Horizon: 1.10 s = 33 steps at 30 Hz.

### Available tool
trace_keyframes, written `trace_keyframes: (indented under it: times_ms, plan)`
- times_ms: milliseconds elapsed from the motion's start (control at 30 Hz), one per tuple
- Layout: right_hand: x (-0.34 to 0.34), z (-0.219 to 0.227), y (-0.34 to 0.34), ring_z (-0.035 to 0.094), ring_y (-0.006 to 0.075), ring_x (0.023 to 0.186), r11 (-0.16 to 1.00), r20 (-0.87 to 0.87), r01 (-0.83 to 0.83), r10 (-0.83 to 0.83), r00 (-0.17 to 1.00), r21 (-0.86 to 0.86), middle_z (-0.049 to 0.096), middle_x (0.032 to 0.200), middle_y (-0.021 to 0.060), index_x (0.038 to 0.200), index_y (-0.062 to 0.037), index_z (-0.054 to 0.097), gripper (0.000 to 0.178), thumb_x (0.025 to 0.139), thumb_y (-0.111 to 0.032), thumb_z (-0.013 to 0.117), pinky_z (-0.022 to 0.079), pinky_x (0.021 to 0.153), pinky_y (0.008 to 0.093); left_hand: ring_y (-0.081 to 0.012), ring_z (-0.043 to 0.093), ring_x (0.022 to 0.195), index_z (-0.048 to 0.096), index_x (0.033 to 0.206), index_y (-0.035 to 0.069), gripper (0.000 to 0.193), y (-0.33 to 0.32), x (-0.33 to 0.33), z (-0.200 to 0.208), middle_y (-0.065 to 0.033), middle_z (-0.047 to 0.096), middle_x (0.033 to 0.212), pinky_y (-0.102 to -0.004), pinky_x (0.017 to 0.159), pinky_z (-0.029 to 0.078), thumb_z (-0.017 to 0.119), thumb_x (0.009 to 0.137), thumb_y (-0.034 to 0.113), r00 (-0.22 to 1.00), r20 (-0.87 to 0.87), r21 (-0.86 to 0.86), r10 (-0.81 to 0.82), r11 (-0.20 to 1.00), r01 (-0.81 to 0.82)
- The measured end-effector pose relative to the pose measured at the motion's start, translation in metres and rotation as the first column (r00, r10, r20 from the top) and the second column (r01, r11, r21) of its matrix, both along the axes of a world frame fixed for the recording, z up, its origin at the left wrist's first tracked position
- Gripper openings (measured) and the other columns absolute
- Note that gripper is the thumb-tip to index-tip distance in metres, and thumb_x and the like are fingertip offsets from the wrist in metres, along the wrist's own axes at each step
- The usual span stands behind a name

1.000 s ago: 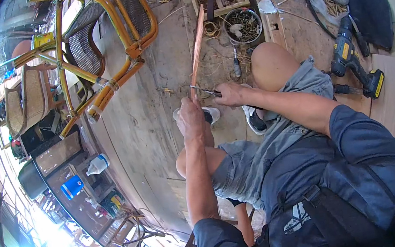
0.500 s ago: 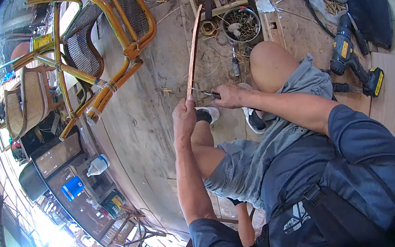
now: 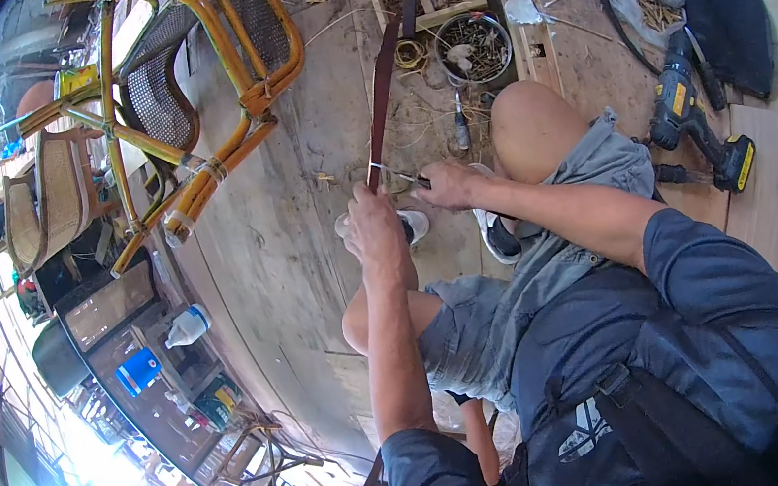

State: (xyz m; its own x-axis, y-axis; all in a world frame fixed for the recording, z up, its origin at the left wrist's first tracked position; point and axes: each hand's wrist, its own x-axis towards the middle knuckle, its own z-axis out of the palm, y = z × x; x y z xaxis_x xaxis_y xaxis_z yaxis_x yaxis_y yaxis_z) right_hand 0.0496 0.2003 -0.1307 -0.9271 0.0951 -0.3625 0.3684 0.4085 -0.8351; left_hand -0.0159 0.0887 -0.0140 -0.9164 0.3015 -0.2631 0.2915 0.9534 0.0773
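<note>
Worn workshop planks (image 3: 292, 257) lie below. Just beyond the knees, a long brown strip (image 3: 385, 94) is gripped by the closed left hand (image 3: 373, 230); a thin blade (image 3: 400, 176) is pinched against it by the closed right hand (image 3: 446, 185).

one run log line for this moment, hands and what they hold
left hand: grips long brown strip at lower end | right hand: holds thin metal tool against strip | nearby: cordless drill, rattan chair

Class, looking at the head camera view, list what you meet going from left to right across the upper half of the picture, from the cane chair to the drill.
Rattan chair frame → long brown strip held in the left hand → round bowl of scraps → the person's bare knee → yellow and black cordless drill.
</note>
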Motion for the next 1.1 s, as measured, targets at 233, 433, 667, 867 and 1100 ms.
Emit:
trace_keyframes:
  times_ms: [233, 433, 667, 867, 1100]
  plan:
    - [-0.007, 0.033, 0.019, 0.064, 0.0376, 0.083, 0.951, 0.105, -0.148, 0.182, 0.978, -0.272, 0.064, 0.085, 0.0252, 0.097, 0.0047, 0.061, 0.053, 0.076, -0.044, 0.060, 0.050, 0.076, 0.0439, -0.0472, 0.059, 0.079, 0.052, 0.092, 0.001, 0.037, -0.008, 0.003, 0.014, -0.0284, 0.061, 0.079, -0.0546, 0.068, 0.045, 0.043, 0.094, 0.037, 0.994, 0.106, 0.033, 0.026, 0.999, -0.030]
    - [-0.001, 0.008, 0.003, 0.062, 0.0389, 0.086, 0.953, 0.085, -0.099, 0.128, 0.988, -0.287, 0.063, 0.087, 0.0279, 0.093, 0.0037, 0.063, 0.053, 0.075, -0.046, 0.060, 0.048, 0.078, 0.0450, -0.0466, 0.059, 0.080, 0.054, 0.091, 0.002, 0.039, -0.011, 0.000, 0.007, -0.0280, 0.061, 0.080, -0.0548, 0.068, 0.044, 0.041, 0.094, 0.039, 0.993, 0.116, 0.025, -0.008, 1.000, 0.005]
    - [0.003, 0.040, 0.015, 0.061, 0.0397, 0.087, 0.966, 0.121, -0.094, 0.127, 0.985, -0.242, 0.063, 0.088, 0.0270, 0.092, 0.0020, 0.064, 0.052, 0.074, -0.047, 0.060, 0.047, 0.077, 0.0442, -0.0447, 0.059, 0.080, 0.055, 0.089, 0.000, 0.044, -0.021, -0.010, 0.006, -0.0271, 0.061, 0.081, -0.0523, 0.070, 0.044, 0.041, 0.094, 0.041, 0.988, 0.149, 0.088, -0.039, 0.996, 0.026]
    - [-0.008, 0.037, 0.021, 0.063, 0.0325, 0.083, 0.935, 0.089, -0.178, 0.215, 0.973, -0.307, 0.065, 0.087, 0.0209, 0.099, -0.0022, 0.062, 0.043, 0.083, -0.042, 0.058, 0.048, 0.074, 0.0419, -0.0214, 0.048, 0.050, 0.056, 0.082, 0.003, 0.043, -0.035, -0.026, 0.007, -0.0070, 0.052, 0.059, -0.0344, 0.052, 0.038, 0.043, 0.093, 0.041, 0.753, 0.647, 0.297, 0.121, 0.869, -0.395]
    - [-0.012, 0.028, 0.015, 0.055, 0.0198, 0.087, 0.895, 0.037, -0.243, 0.276, 0.960, -0.373, 0.063, 0.095, 0.0115, 0.108, 0.0016, 0.059, 0.040, 0.088, -0.033, 0.056, 0.044, 0.079, 0.0346, -0.0129, 0.044, 0.045, 0.055, 0.084, 0.006, 0.019, -0.053, -0.028, -0.012, -0.0027, 0.045, 0.058, -0.0304, 0.040, 0.036, 0.055, 0.086, 0.025, 0.400, 0.905, 0.252, 0.144, 0.575, -0.778]
